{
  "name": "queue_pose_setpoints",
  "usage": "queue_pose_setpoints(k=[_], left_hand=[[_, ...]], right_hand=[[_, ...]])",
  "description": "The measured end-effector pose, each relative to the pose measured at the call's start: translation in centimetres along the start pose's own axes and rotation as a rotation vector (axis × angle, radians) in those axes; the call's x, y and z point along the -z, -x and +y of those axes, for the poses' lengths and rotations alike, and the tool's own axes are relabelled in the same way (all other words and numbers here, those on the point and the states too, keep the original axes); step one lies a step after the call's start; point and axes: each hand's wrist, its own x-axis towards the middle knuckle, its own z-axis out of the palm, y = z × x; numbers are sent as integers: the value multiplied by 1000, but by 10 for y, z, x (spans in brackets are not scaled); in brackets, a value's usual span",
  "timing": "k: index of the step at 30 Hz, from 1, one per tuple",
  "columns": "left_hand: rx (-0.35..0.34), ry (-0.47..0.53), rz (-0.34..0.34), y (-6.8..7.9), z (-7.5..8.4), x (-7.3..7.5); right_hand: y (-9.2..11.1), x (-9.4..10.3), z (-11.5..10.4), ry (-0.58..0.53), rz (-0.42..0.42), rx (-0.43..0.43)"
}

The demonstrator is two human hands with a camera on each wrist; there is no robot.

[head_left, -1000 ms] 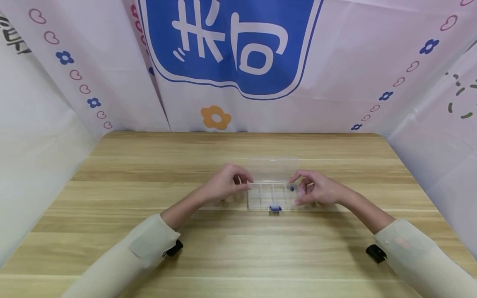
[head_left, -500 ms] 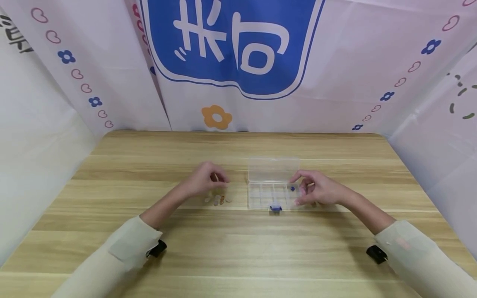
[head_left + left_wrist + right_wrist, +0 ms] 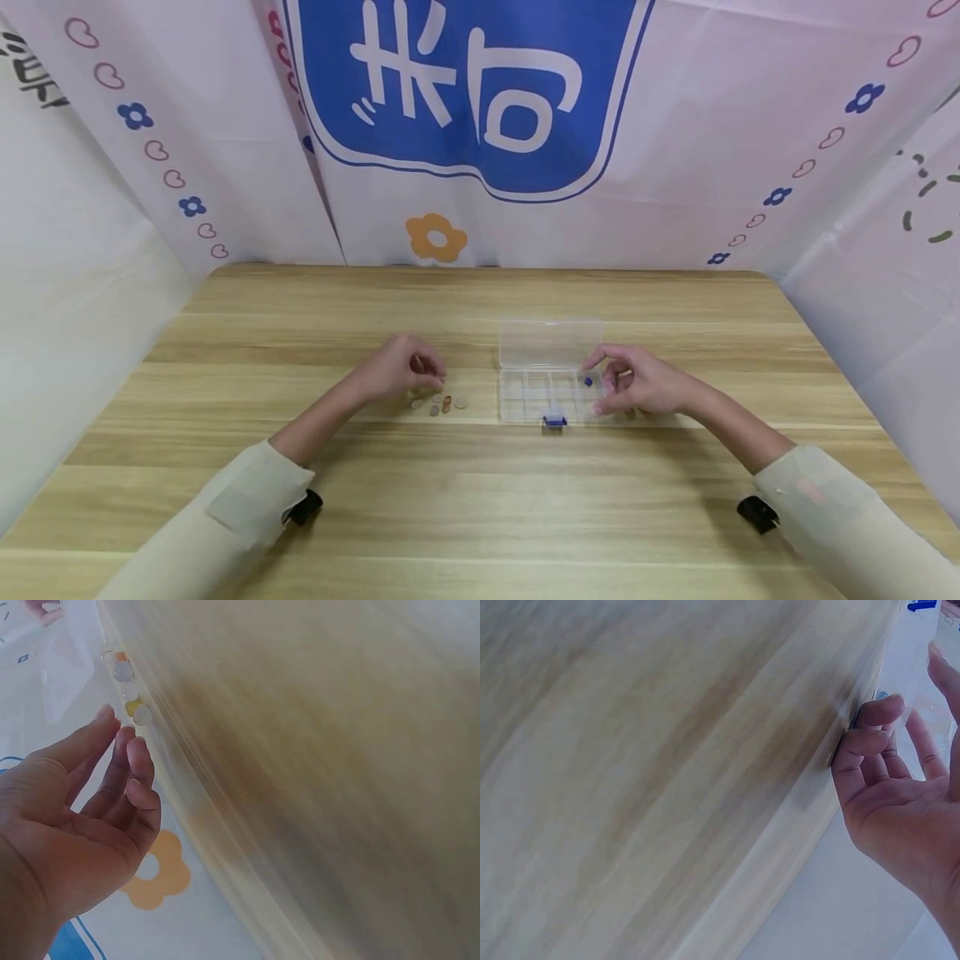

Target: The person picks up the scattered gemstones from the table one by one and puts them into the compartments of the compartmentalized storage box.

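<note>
A clear plastic compartment box [image 3: 538,395] stands with its lid [image 3: 551,343] raised at the back. One dark blue bead [image 3: 588,381] is in its back right compartment, and a blue latch [image 3: 554,422] is at the front. My right hand [image 3: 647,382] holds the box's right end between thumb and fingers. To the left, several small bead-like pieces, among them an orange one [image 3: 447,403] and a pale one [image 3: 122,671], lie on the table. Beside them hovers my left hand [image 3: 393,368], thumb and index fingertips close together. Nothing shows clearly between those fingertips.
The wooden table [image 3: 480,508] reaches back to a printed curtain [image 3: 675,150], with more cloth at both sides. Black devices [image 3: 303,507] are strapped to the wrists under the pale sleeves.
My left hand has moved left from the box to the small pieces, which came into view as it withdrew. My right hand and the box have stayed in place.
</note>
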Motion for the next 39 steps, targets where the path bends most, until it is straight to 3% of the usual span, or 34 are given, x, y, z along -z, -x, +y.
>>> queue_pose_setpoints(k=[24, 39], left_hand=[[52, -20, -35, -2, 1, 0], [45, -37, -67, -1, 2, 0]], right_hand=[[-1, 2, 2, 19, -10, -9], [-2, 1, 4, 14, -18, -11]])
